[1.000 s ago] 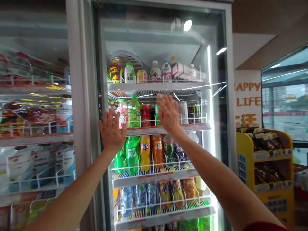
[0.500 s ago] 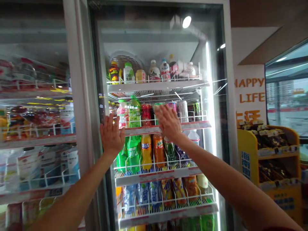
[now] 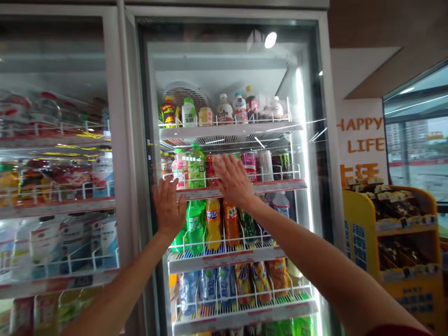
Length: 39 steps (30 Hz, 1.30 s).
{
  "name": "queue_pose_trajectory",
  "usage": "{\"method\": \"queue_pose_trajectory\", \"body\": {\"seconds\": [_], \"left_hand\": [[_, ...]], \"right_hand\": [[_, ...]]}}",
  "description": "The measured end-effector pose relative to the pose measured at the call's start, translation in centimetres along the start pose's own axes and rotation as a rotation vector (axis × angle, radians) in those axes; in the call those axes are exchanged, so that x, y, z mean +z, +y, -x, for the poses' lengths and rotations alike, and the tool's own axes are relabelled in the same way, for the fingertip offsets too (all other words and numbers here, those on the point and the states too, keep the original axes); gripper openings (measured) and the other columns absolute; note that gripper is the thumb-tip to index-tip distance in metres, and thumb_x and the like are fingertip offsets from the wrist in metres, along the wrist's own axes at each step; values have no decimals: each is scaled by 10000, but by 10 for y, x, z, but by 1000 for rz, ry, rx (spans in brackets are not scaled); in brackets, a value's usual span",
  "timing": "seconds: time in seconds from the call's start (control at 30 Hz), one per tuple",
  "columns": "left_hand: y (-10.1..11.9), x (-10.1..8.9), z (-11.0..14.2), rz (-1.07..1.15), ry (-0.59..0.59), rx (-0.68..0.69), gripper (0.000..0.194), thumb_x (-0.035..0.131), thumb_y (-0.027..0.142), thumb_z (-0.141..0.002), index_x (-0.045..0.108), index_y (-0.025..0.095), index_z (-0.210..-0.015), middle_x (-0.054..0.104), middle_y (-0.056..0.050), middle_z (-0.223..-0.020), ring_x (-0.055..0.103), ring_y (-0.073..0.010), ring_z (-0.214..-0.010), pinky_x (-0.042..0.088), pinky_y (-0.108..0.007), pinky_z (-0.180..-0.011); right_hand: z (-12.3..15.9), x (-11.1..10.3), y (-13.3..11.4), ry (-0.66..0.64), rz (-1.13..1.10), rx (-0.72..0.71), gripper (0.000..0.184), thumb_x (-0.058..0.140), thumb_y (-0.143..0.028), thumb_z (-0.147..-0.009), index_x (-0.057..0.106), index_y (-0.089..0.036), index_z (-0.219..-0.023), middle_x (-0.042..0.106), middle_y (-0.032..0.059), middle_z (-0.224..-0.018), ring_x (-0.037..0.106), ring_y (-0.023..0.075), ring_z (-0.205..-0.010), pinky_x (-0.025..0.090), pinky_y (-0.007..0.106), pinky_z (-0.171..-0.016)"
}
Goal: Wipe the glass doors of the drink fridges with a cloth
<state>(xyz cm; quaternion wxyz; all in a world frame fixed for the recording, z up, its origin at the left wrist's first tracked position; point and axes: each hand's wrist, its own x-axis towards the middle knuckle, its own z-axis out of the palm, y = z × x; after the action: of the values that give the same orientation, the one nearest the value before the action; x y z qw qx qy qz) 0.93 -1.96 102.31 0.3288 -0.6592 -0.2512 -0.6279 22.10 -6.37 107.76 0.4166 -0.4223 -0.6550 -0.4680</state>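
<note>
Both my hands rest against the glass door (image 3: 224, 56) of a lit drinks cooler. My left hand (image 3: 170, 205) lies flat near the door's left edge, fingers up and apart, holding nothing that I can see. My right hand (image 3: 234, 181) is stretched out flat at the middle of the pane, its fingers slanting up and left. A pale patch beside its fingertips may be a reflection in the glass; I cannot tell. Behind that hand stand red cans, partly covered, and a purple-and-red can (image 3: 249, 165). A green bottle (image 3: 196, 168) stands between the hands, behind the glass.
Shelves below hold orange soda bottles (image 3: 213, 224) and blue-labelled bottles (image 3: 209, 284). A second cooler (image 3: 52, 205) adjoins on the left, beyond a metal frame (image 3: 128, 140). To the right stands a yellow display rack (image 3: 360, 210) with dark packets, near a window (image 3: 416, 140).
My right hand has slid left across the glass, uncovering the purple-and-red can. My left hand sits slightly lower and further right. The view has shifted a little.
</note>
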Motion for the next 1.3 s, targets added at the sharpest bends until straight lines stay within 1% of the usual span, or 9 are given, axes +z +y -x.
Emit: {"method": "queue_pose_trajectory", "body": {"seconds": [0.17, 0.3, 0.4, 0.6, 0.73, 0.87, 0.93, 1.17, 1.3], "left_hand": [[75, 30, -11, 371, -78, 105, 500, 272, 251, -916, 196, 263, -1410, 332, -55, -1438, 312, -163, -1325, 315, -388, -1094], [96, 58, -21, 278, -6, 60, 466, 314, 285, -906, 324, 203, -1364, 407, -97, -1381, 327, -212, -1309, 287, -430, -1091], [96, 67, -39, 70, 14, 31, 353, 430, 292, -863, 522, 205, -1193, 485, -94, -1302, 384, -267, -1248, 303, -468, -1046], [125, 83, -39, -52, -119, 427, 307, 491, 244, -840, 539, 241, -1142, 484, -62, -1308, 353, -267, -1280, 301, -481, -1051], [105, 73, -39, -50, -178, 436, 279, 485, 219, -839, 532, 253, -1112, 414, -25, -1371, 290, -215, -1326, 318, -427, -1076], [52, 48, -65, -165, 115, 59, 435, 446, 199, -843, 351, 145, -1263, 224, -126, -1455, 166, -271, -1364, 233, -565, -1082], [49, 50, -74, -202, 217, -63, 445, 413, 199, -858, 322, 69, -1274, 248, -196, -1427, 178, -312, -1353, 205, -630, -1055], [146, 112, -62, -89, -90, 292, 292, 459, 326, -867, 541, 219, -1126, 424, -51, -1371, 254, -226, -1352, 325, -445, -1089], [100, 80, -64, -70, -106, 308, 254, 411, 289, -889, 557, 227, -1087, 347, -1, -1428, 238, -245, -1357, 330, -475, -1088]], "right_hand": [[33, 11, -21, -25, -156, -140, 763, 449, -353, -802, 94, -117, -1435, 162, 116, -1507, 54, 207, -1404, 171, 427, -1136], [43, -10, 34, -45, -68, -200, 788, 479, -462, -787, 144, -145, -1426, 188, 127, -1499, 77, 229, -1402, 95, 498, -1132], [48, -31, 90, 26, 71, -63, 679, 444, -459, -823, 225, -186, -1405, 206, 113, -1496, 110, 232, -1397, 86, 525, -1120], [48, -43, 147, 173, 152, 223, 528, 357, -386, -874, 320, -207, -1370, 237, 91, -1488, 143, 261, -1388, 162, 562, -1083], [51, -42, 150, 169, 94, 175, 514, 355, -371, -875, 319, -246, -1373, 226, 57, -1494, 142, 258, -1388, 152, 558, -1092], [55, -45, 152, 146, 41, 145, 512, 368, -343, -872, 315, -256, -1374, 212, 48, -1498, 140, 257, -1389, 144, 556, -1100], [55, -45, 152, 149, 27, 145, 505, 370, -334, -874, 322, -254, -1370, 221, 50, -1495, 137, 261, -1390, 146, 556, -1102], [57, -45, 155, 153, 3, 125, 497, 372, -326, -870, 334, -271, -1362, 244, 39, -1488, 160, 255, -1385, 145, 546, -1105], [55, -48, 167, 143, 52, 86, 476, 370, -330, -868, 373, -255, -1338, 293, 40, -1469, 197, 230, -1377, 167, 512, -1107]]}}
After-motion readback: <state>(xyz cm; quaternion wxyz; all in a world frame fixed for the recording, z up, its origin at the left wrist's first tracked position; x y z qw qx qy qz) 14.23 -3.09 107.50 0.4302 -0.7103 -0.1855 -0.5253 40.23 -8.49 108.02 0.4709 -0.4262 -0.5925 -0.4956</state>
